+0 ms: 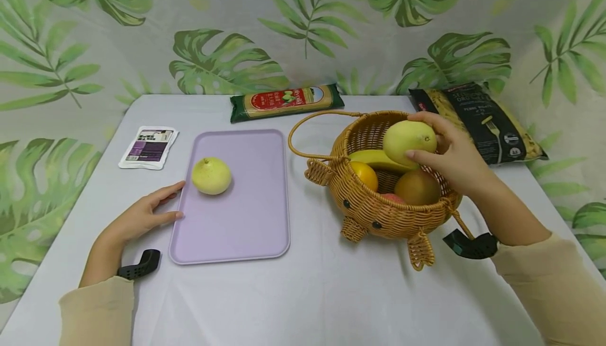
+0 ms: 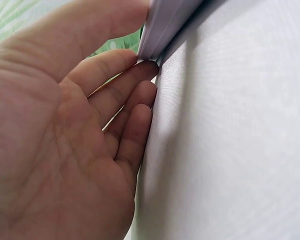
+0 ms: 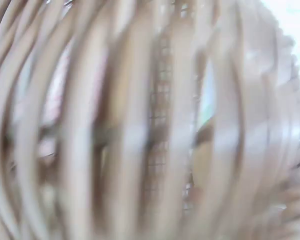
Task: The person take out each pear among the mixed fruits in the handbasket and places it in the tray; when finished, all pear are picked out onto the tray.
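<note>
My right hand (image 1: 456, 159) holds a yellow-green pear (image 1: 406, 138) between thumb and fingers, over the opening of a wicker basket (image 1: 402, 220) with an animal face. Inside the basket lie a banana (image 1: 374, 158), an orange (image 1: 364, 176), a brown round fruit (image 1: 417, 188) and a partly hidden reddish fruit (image 1: 393, 197). Another pear (image 1: 211, 176) sits at the upper left of a lilac tray (image 1: 236, 230). With its fingers loosely extended, my left hand (image 1: 137, 217) touches the tray's left edge. Blurred wicker fills the right wrist view, where the right hand does not show.
A white and purple packet (image 1: 149, 148) lies left of the tray. Behind the tray is a long green and red pack (image 1: 287, 102). A black pasta bag (image 1: 483, 120) lies behind the basket at right. The basket's handle (image 1: 303, 125) loops out toward the tray.
</note>
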Demonstrator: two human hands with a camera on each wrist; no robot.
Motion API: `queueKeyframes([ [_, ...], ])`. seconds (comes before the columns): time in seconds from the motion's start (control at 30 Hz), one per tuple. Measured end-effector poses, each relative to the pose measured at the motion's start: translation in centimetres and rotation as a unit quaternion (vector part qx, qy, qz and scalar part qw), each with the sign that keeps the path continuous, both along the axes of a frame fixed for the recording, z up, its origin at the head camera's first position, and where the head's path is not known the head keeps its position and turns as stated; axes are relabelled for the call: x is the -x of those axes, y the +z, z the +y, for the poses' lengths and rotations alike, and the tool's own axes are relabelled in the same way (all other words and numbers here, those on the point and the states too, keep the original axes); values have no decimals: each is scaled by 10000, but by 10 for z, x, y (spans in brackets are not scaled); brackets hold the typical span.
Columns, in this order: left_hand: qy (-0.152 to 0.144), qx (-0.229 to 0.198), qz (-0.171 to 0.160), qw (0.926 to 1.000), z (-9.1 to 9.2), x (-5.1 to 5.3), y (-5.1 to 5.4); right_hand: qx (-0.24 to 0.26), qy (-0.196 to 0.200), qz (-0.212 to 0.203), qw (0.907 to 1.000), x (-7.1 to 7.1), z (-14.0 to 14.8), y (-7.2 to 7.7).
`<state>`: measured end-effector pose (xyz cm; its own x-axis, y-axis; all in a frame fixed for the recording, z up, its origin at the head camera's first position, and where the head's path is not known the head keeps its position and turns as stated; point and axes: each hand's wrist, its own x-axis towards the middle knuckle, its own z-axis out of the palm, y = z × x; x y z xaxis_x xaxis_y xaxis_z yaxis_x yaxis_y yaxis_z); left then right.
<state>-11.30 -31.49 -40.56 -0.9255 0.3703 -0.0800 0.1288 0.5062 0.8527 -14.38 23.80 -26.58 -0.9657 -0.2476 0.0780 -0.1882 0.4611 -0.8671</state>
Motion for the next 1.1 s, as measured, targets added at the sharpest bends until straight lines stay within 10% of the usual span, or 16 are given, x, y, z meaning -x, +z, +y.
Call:
queueKeyframes([
  [0.13,40,-16,-69,10000,1,-1,1,884,354,376,9947,-18,-3,11],
  [0.33,-11,55,39,10000,1,-3,0,2680,958,586,9568,-49,-20,19],
  [0.6,-8,61,-23,10000,0,-1,-2,2541,1377,470,9562,-74,-64,3],
  [1.1,86,151,173,9997,-1,-1,-2,2764,1100,-103,9547,-67,-181,-50],
])
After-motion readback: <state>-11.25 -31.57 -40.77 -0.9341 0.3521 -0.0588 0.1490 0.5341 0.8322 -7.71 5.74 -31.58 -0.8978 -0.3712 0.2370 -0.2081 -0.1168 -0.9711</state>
